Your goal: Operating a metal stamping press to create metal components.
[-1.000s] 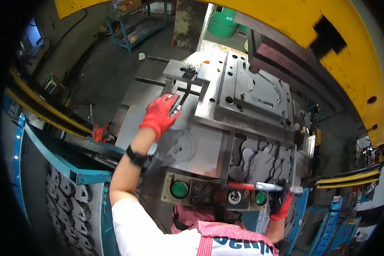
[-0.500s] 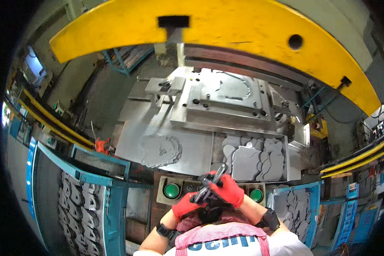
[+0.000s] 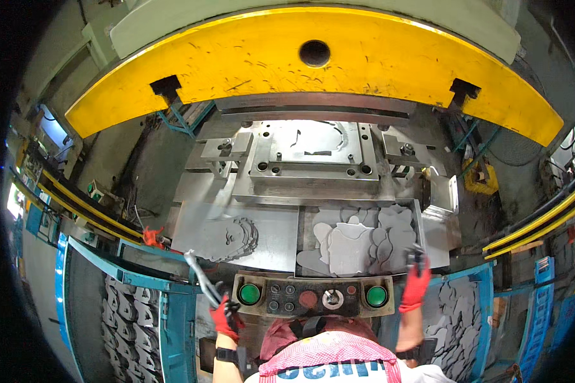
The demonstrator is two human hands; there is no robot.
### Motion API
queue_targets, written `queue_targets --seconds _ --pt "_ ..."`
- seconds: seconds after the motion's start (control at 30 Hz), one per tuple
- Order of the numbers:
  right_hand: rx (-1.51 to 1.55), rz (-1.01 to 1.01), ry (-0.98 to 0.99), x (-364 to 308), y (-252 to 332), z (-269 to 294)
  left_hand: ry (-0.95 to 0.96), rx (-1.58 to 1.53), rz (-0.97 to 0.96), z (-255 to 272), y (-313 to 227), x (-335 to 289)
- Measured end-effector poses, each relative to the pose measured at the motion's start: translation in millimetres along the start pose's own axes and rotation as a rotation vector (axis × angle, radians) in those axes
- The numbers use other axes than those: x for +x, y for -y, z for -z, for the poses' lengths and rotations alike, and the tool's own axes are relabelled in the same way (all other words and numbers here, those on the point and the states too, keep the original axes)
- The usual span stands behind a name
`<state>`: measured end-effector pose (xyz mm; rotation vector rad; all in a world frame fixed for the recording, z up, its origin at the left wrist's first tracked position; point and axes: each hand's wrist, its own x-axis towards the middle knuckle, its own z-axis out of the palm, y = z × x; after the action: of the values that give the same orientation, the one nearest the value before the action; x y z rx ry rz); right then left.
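Observation:
My left hand [image 3: 226, 317], in a red glove with dark fingers, is closed around a long slim grey metal tool [image 3: 202, 279]. The tool's tip points up and to the left, just left of the control panel [image 3: 313, 311]. My right hand [image 3: 416, 282], gloved the same way, is raised beyond the panel's right end. Its dark fingers are smeared by motion near the front right corner of a tray [image 3: 419, 220] of flat grey metal pieces [image 3: 351, 249]. Whether those fingers hold anything cannot be made out.
A yellow press beam [image 3: 236, 64] spans above the steel die [image 3: 313, 172]. Stacked cut plates [image 3: 227, 239] lie on the left sheet. Blue-framed bins of metal pieces flank me, left [image 3: 179, 319] and right [image 3: 485, 300]. Green buttons [image 3: 249, 293] sit at both panel ends.
My hands, which were together over the panel at the tool, have parted. The left carried the tool leftward; the right moved right toward the tray's corner. The view has turned and shifted.

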<state>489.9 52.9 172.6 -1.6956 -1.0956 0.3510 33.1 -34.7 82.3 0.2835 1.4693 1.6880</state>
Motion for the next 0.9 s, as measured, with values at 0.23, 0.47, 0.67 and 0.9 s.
queue_targets --seconds 0.23,0.47,0.67,0.9 --pt "-0.199 -0.377 0.128 -47 -164 35 -0.204 0.389 0.329 50 51 57" --pt "-0.034 -0.452 0.369 -93 -232 -24 -0.108 0.79 0.202 35 78 75" --pt "0.071 -0.542 0.498 -83 -231 -13 0.003 0.718 0.484 8 56 65" --pt "-0.067 -0.555 0.395 -87 -187 -18 -0.053 0.927 0.309 26 91 83"
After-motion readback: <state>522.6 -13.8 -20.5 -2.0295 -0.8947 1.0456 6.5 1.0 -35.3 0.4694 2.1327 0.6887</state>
